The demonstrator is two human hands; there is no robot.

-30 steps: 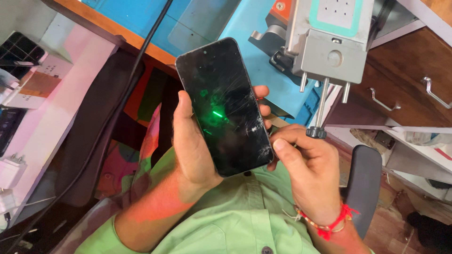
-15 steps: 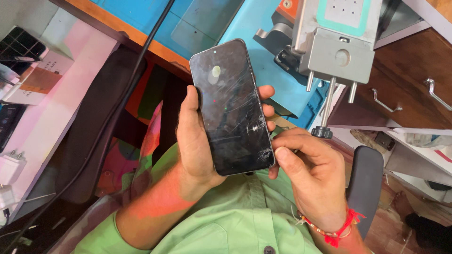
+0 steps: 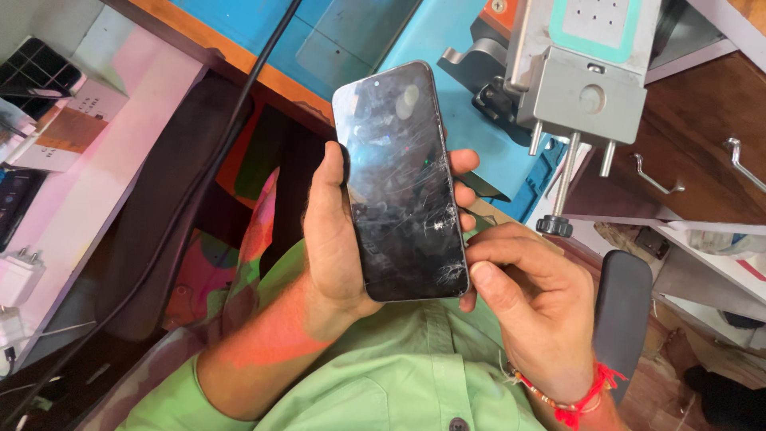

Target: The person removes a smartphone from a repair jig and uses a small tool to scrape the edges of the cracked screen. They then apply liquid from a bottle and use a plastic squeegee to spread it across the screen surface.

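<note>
A black smartphone (image 3: 403,179) with a cracked, smudged screen stands upright over my lap. My left hand (image 3: 335,239) grips it from behind, thumb along its left edge and fingertips showing past the right edge. At the phone's lower right corner, where the cracks are densest, my right hand (image 3: 531,299) presses with pinched thumb and forefinger. Whether that hand holds a small tool I cannot tell. A red thread band circles my right wrist.
A grey metal press-like fixture (image 3: 586,88) with rods sits on a blue mat (image 3: 351,40) just beyond the phone. A black cable (image 3: 215,152) runs diagonally at left. A white desk (image 3: 88,168) carries small devices and a charger plug (image 3: 20,275). Wooden drawers with metal handles (image 3: 686,160) are at right.
The green glow on the screen has gone; the screen is dark. Both hands and the phone have stayed almost in the same place, with my right fingers still at the lower right corner.
</note>
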